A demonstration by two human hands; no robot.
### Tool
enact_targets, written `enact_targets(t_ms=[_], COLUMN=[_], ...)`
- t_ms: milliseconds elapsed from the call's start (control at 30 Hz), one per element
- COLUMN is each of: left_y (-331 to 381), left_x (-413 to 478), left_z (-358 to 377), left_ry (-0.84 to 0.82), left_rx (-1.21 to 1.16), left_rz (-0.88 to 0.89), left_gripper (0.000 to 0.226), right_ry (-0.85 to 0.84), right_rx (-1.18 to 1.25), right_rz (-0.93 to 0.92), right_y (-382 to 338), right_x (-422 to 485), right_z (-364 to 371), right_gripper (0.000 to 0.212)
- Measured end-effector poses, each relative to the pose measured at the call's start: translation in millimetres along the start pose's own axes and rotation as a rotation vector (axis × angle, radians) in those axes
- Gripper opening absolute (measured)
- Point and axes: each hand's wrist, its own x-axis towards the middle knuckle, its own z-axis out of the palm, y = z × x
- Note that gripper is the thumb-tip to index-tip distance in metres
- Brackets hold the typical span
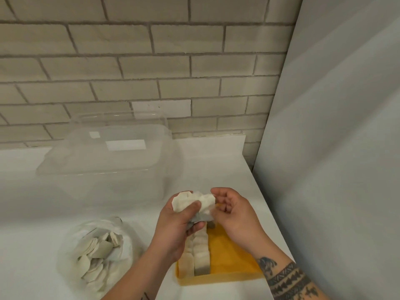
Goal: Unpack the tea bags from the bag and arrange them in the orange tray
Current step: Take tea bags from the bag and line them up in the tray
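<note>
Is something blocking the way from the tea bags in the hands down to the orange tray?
Nothing visible does. The left hand grips the held tea bags and the right hand pinches them, over the orange tray. Packed rows fill its left side; the bare orange right side lies open.

Dark tattoos are seen on the right forearm (pixel 303 276): patterned bands (pixel 285 279) around it, a leafy figure (pixel 267 264) nearer the wrist. A small dark mark (pixel 145 296) is borne by the left forearm (pixel 134 273).
</note>
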Motion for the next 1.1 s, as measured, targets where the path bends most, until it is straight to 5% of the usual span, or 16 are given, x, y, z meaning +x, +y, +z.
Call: enact_targets(t_ms=[233,533,833,1100], left_y=[-5,4,-25,-34], left_x=[6,21,30,33], left_z=[6,-17,-31,-31], left_ry=[0.065,0.056,0.093,0.141], left_rx=[0.186,0.035,0.128,0.199], left_rz=[0.156,0.171,0.121,0.142], left_gripper=[0.025,0.026,0.022,0.020], right_ry=[-0.035,0.185,0.037,0.104], right_rx=[-0.094,-0.064,-0.355,-0.362], right_rz=[0.001,-0.038,0.158,0.309], right_y=[3,1,52,81], right_x=[-1,22,16,19], right_z=[-9,-36,-6,16], right_gripper=[0.011,0.004,0.010,0.005])
